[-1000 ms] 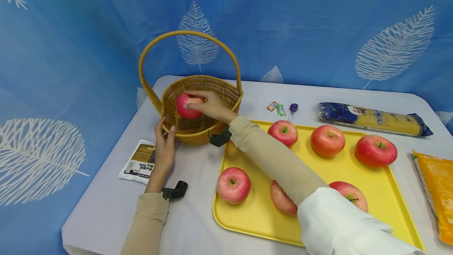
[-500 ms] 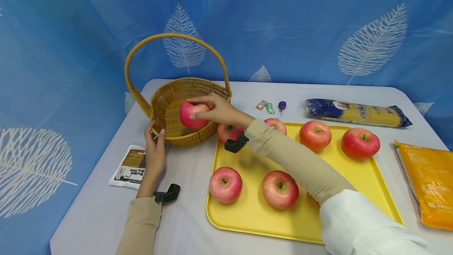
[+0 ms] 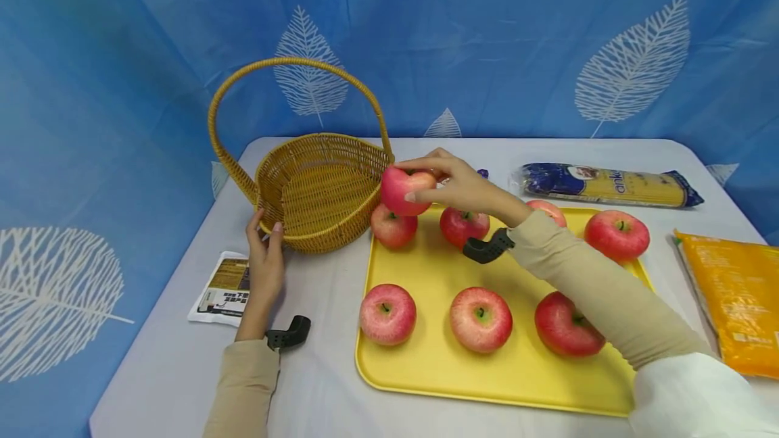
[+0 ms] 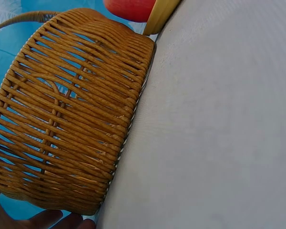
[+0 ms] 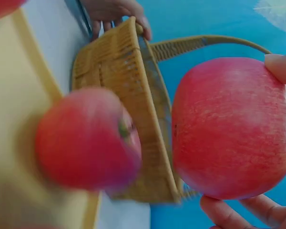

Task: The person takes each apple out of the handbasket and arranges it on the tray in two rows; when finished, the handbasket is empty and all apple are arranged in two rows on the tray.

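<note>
I see my right hand (image 3: pixel 468 188) pinching an apple (image 3: pixel 404 191) in its fingertips, held in the air over the tray's (image 3: pixel 438 370) far left corner, just beside the basket (image 3: pixel 322 191). The basket holds nothing. My left hand (image 3: pixel 264 265) grips its near rim. Six apples lie in the tray, one (image 3: pixel 393 226) directly under the held one.

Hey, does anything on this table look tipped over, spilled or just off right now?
The wicker basket is tilted: the left hand grips its near rim, its mouth leans toward the yellow tray, and it holds nothing. The right hand holds one apple in the air beside it. Nothing looks spilled or damaged.
</note>
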{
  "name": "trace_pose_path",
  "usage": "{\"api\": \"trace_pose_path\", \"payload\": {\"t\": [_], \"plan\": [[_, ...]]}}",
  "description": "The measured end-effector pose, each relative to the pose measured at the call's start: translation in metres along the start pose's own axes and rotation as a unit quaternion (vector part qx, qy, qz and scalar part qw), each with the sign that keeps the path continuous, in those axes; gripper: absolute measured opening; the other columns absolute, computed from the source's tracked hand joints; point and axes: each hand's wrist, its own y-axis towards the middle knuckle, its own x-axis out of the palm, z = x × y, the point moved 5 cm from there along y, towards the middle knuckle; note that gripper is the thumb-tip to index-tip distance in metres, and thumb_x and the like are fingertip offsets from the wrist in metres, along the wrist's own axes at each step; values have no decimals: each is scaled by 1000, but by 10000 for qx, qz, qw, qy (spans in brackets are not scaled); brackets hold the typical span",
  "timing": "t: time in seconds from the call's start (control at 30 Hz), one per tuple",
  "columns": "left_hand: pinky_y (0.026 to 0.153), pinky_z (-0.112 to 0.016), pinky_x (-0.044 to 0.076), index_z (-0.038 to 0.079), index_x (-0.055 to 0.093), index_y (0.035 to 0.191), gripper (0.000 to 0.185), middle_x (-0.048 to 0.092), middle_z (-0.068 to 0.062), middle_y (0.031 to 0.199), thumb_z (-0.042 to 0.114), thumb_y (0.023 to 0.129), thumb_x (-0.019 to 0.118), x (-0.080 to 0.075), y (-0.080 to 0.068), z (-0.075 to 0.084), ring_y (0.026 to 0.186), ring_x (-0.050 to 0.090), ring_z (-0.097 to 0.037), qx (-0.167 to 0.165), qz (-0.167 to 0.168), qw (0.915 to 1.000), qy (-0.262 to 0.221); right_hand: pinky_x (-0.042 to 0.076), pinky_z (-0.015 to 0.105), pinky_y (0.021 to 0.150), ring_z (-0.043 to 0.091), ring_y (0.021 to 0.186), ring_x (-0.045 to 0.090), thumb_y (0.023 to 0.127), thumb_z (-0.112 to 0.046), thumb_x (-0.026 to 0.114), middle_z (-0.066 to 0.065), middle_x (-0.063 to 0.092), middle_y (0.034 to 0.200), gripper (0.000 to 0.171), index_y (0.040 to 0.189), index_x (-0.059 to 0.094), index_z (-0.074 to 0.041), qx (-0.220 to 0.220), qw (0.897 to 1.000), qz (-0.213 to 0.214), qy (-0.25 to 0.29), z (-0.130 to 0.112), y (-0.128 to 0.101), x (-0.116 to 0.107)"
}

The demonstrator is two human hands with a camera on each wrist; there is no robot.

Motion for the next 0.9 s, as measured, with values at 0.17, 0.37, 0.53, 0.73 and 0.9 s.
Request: {"api": "trace_pose_path", "payload": {"t": [0.17, 0.37, 0.53, 0.73, 0.9], "plan": [[96, -49, 35, 25, 15, 143, 54, 28, -19, 141, 41, 96, 35, 3, 1, 1, 123, 38, -34, 65, -43, 10000, -35, 41, 38, 81, 12, 100, 39, 80, -27, 68, 0, 45, 111, 48, 125, 53, -36, 386, 9974, 304, -534, 18, -52, -39], [98, -48, 32, 26, 14, 144, 53, 23, -16, 144, 40, 96, 34, 2, 0, -3, 126, 35, -34, 26, -32, 10000, -48, 42, 31, 80, 10, 100, 39, 81, -19, 68, -5, 42, 112, 51, 128, 52, -29, 756, 9891, 764, -1003, 39, -115, -70], [98, -48, 33, 26, 14, 144, 53, 22, -15, 145, 40, 97, 34, 1, 0, -4, 126, 35, -34, 27, -49, 10000, -76, 39, 14, 73, 6, 99, 40, 77, -12, 71, -10, 42, 112, 54, 128, 53, -22, 937, 9793, 1313, -1219, 51, -167, -87], [99, -46, 32, 27, 12, 144, 53, 20, -14, 146, 38, 97, 34, 1, -1, -3, 128, 34, -32, -2, -109, 9999, -96, 34, 6, 71, -4, 102, 35, 74, -7, 73, -18, 38, 116, 55, 125, 55, -15, 1303, 9646, 1848, -1357, 70, -228, -96], [99, -45, 32, 26, 11, 144, 53, 22, -16, 144, 38, 97, 33, 3, -2, -2, 126, 36, -33, 11, -152, 9997, -166, 32, 9, 86, -7, 115, 25, 73, -1, 72, -25, 31, 117, 60, 128, 52, -12, 1434, 9556, 2175, -1378, 87, -271, -91]]}}
